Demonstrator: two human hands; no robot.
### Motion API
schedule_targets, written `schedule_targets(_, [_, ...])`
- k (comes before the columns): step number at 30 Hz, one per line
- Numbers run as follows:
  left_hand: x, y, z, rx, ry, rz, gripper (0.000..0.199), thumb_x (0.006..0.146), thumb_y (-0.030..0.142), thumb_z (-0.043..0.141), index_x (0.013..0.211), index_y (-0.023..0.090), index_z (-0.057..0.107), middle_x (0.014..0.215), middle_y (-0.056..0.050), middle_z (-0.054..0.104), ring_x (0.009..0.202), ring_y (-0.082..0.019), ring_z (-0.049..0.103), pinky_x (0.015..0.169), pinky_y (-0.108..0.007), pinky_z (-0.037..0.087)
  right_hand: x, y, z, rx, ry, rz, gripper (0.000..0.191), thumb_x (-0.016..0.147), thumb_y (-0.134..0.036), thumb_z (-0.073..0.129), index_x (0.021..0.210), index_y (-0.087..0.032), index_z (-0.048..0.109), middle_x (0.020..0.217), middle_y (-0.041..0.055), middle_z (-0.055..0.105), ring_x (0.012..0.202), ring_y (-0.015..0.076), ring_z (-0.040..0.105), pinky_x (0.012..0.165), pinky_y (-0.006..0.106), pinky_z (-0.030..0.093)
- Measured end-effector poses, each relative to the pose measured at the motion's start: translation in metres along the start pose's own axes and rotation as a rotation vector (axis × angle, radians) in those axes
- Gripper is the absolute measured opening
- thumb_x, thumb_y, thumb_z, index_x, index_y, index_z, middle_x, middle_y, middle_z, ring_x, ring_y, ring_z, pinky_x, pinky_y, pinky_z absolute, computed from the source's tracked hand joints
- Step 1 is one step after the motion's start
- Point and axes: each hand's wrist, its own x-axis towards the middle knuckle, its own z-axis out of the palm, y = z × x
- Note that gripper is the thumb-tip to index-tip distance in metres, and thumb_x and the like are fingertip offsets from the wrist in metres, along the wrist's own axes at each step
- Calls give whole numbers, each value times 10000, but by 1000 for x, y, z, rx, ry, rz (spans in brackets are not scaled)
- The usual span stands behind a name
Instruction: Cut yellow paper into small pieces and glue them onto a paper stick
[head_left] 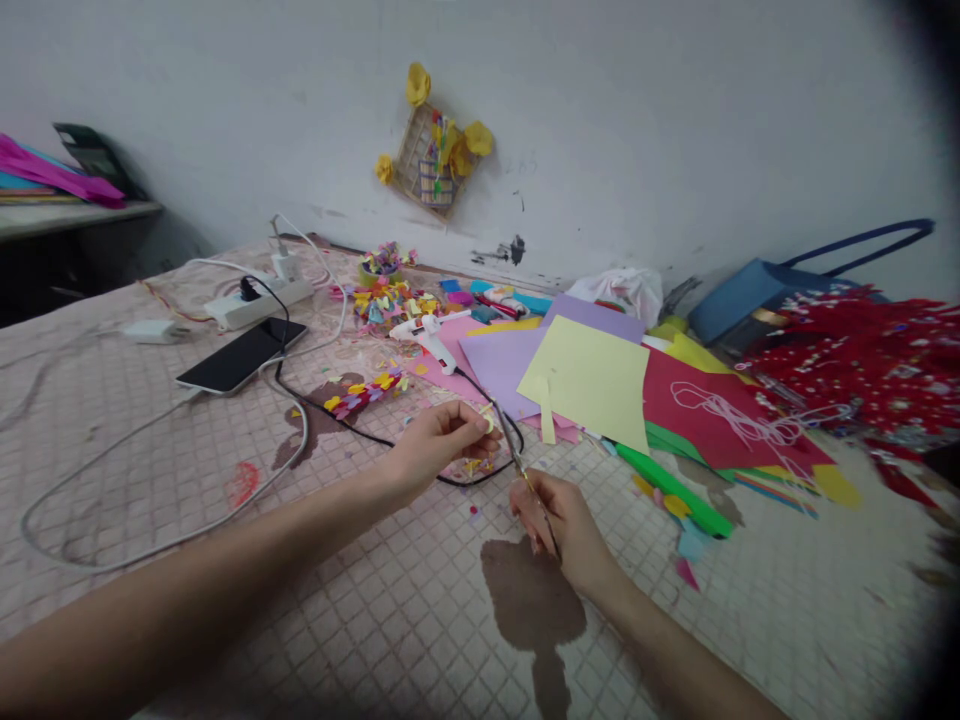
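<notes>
Between the thumb and fingers of my left hand [444,440] is a small pale yellow paper piece [487,416]. My right hand [559,520] is closed around a pair of scissors [516,452], whose blades point up and away, close to the paper piece. Just beyond my hands, a narrow pale yellow strip [547,410] overlaps a pale yellow sheet [592,372]. Under the scissors, a black cord [382,440] loops around several small yellow paper cutouts [476,467].
Behind my hands lie a white glue gun [431,338], a row of paper flowers [364,393] and a heap of colourful cutouts [397,305]. To the left are a phone [244,357] and a power strip [259,303]. Coloured sheets [694,405] and red tinsel-like material [862,355] occupy the right.
</notes>
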Motion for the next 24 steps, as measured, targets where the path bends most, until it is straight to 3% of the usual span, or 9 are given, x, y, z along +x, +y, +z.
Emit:
schedule_targets(5, [-4, 0, 2, 202, -132, -114, 246, 721, 346, 633, 733, 133, 511, 715, -37, 644, 585, -86, 580, 584, -225, 457, 6, -4, -11, 107, 56, -7, 396, 782, -545, 470, 685, -163, 508, 460, -63, 395, 382, 73, 362, 377, 195, 287])
schedule_targets(12, [-8, -3, 5, 390, -287, -16, 168, 742, 291, 589, 727, 142, 514, 612, 6, 560, 528, -81, 515, 513, -216, 419, 7, -12, -16, 70, 18, -71, 250, 761, -405, 545, 764, -157, 568, 544, -47, 443, 450, 78, 387, 420, 193, 331])
schedule_targets(19, [-10, -3, 6, 508, -307, 12, 112, 741, 240, 568, 740, 138, 522, 591, 13, 528, 530, -86, 493, 510, -215, 399, 9, -11, -15, 50, -55, -83, 165, 754, -311, 538, 714, -151, 531, 524, -63, 393, 453, 70, 367, 428, 191, 324])
schedule_targets(24, [-7, -2, 4, 435, -204, -8, 167, 747, 287, 577, 798, 135, 528, 631, 5, 550, 552, -89, 511, 521, -217, 405, 6, -12, -14, 64, -25, -38, 150, 752, -307, 528, 707, -164, 515, 510, -67, 393, 439, 72, 369, 416, 188, 345])
